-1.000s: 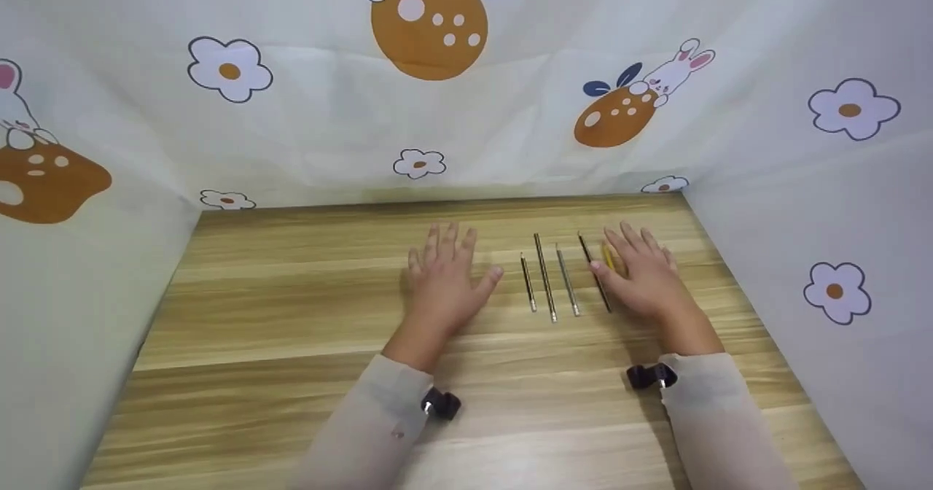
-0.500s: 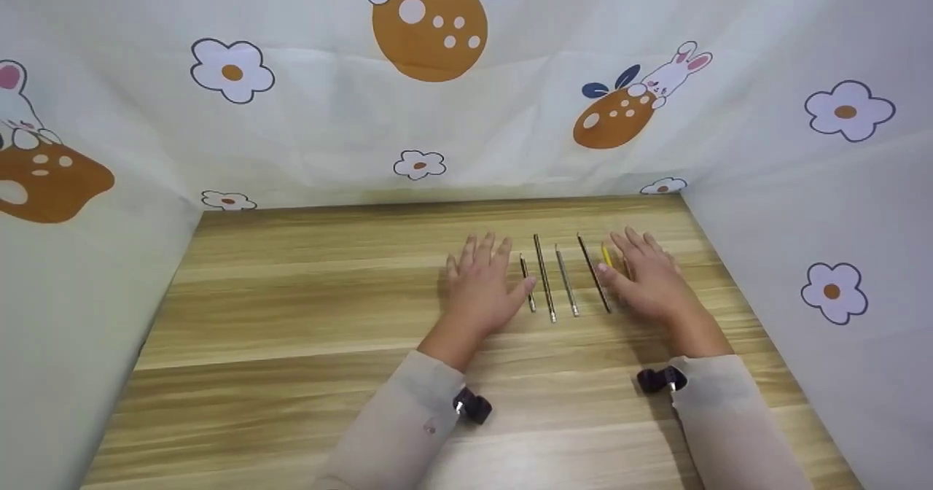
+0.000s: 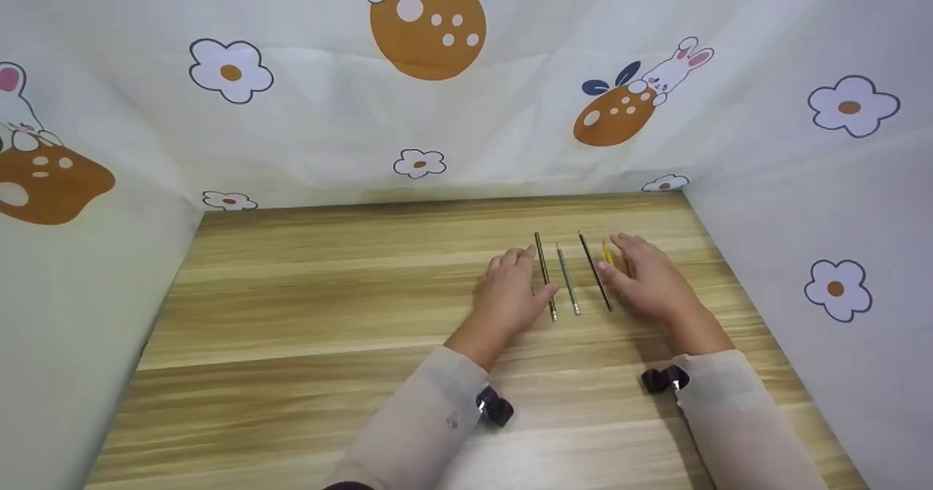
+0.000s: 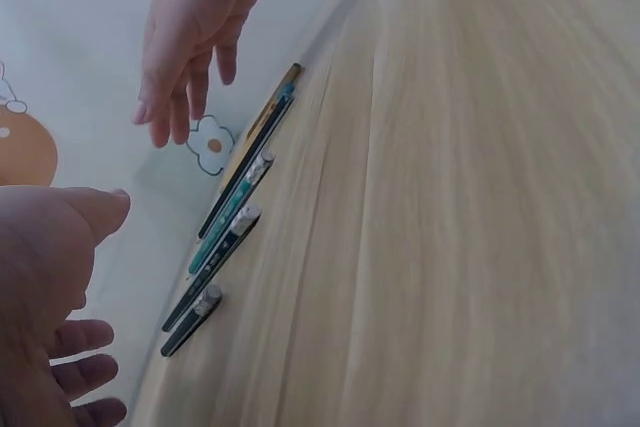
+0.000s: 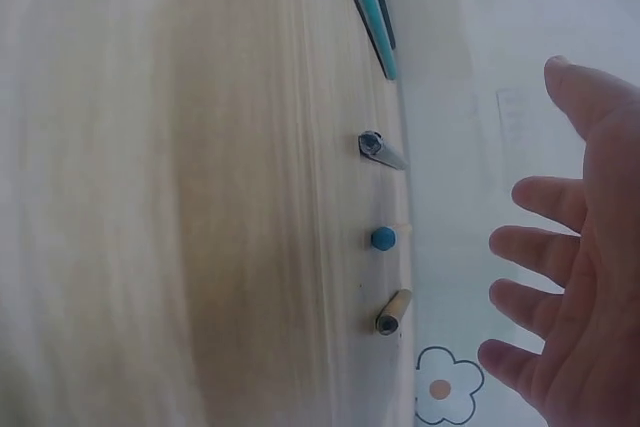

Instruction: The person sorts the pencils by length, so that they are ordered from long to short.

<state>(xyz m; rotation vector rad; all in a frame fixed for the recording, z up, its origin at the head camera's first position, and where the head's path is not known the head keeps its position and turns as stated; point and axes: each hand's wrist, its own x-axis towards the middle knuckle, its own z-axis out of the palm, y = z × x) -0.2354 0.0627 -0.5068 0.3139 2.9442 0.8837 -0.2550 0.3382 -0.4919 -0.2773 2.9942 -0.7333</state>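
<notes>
Now the left hand point(image 3: 509, 293) is shifting rightward, narrowing the gap to the right hand point(image 3: 649, 280). Both are holding nothing, fingers relaxed, while pencils point(image 3: 568, 281) are lying on the table point(image 3: 291, 293) between and beneath them.

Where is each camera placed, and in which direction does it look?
Head: worn on the head, facing forward and down at the table, pencils and printed backdrop; left hand, right hand and both sleeves show.
Left wrist: worn on the left wrist, looking low across the pencils; left hand at lower left, right hand at top.
Right wrist: worn on the right wrist, looking low at the pencils; right hand at right, its fingers apart.
Shared: head and left wrist each show both hands, the pencils and the backdrop.
</notes>
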